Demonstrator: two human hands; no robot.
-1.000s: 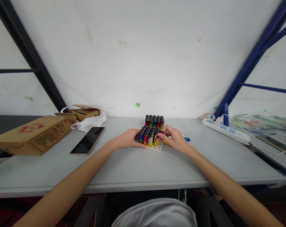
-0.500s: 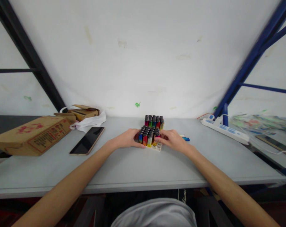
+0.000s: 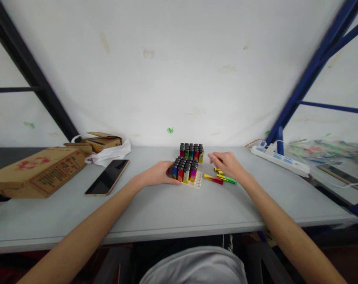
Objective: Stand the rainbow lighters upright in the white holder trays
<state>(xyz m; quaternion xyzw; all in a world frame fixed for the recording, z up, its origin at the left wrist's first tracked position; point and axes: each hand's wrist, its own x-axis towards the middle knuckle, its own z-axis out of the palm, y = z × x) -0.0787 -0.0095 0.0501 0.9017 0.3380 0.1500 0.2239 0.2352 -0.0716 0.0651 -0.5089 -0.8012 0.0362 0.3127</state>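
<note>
Black-topped lighters in several colours (image 3: pixel 183 173) stand upright in rows in a white holed tray (image 3: pixel 198 180). My left hand (image 3: pixel 158 173) is closed around the left side of this block, thumb at the front corner. Empty holes show along the tray's right side. My right hand (image 3: pixel 226 162) hovers right of the tray, fingers loosely bent, with nothing visible in them. Below it lie a yellow-and-red lighter (image 3: pixel 213 179), a green lighter (image 3: pixel 226 179) and a yellow lighter (image 3: pixel 219 171), partly hidden by the hand.
Another block of upright lighters (image 3: pixel 192 152) stands behind the tray. To the left are a phone (image 3: pixel 108 177), a cardboard box (image 3: pixel 37 169), a smaller open box (image 3: pixel 103 141) and a white plastic bag (image 3: pixel 110 154). A power strip (image 3: pixel 281 159) lies at the right.
My right hand has moved right, away from the tray's right side, where more empty holes now show. Loose lighters are now visible on the table. My left hand stays on the block.
</note>
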